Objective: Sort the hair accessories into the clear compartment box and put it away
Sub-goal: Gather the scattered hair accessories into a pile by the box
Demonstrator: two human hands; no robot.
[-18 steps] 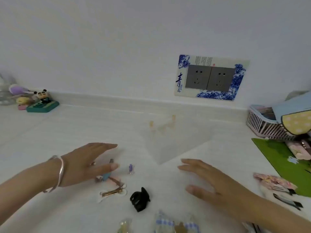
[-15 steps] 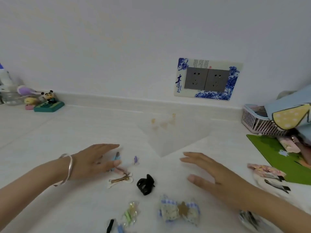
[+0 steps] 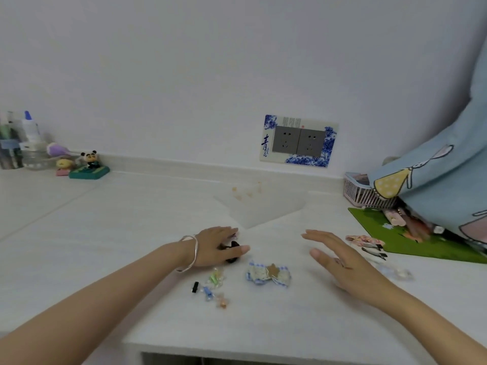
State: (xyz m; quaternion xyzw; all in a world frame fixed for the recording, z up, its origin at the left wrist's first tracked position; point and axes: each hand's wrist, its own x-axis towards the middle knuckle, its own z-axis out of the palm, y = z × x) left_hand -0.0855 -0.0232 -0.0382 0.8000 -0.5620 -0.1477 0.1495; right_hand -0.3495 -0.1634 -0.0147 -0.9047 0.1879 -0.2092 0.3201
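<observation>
White counter [image 3: 105, 233] runs along a pale wall that carries a double socket plate [image 3: 299, 140] with a blue-and-white surround. Toward the back of the counter, below the socket, lies the clear compartment box [image 3: 261, 206], faint and nearly see-through; a few small orange specks show at its far edge, but what its compartments hold cannot be made out.

The left hand [image 3: 216, 246], a silver bangle [image 3: 191, 252] on its wrist, rests palm down over a black claw clip [image 3: 233, 252]; its grip curls loosely around the clip, and whether the fingers actually pinch it cannot be told. The right hand [image 3: 334, 255] hovers flat with its grip wide and fingers spread, holding nothing.

Between the hands, nearer the counter's front edge, sits a blue-checked bow clip [image 3: 268, 273] with a brown star at its middle. To its left lies a scatter of small clips [image 3: 213, 285] in green, blue, black and orange. Right of the right hand lie a pink patterned clip [image 3: 365, 239] and black slide clips [image 3: 374, 252], at the edge of a green mat [image 3: 411, 241].

A pink slotted basket [image 3: 361, 194] stands at the right by the wall, half covered by light blue printed fabric [image 3: 434, 185]; its contents are mostly hidden. At the far left are bottles [image 3: 29, 143] and a panda figurine [image 3: 91, 160].
</observation>
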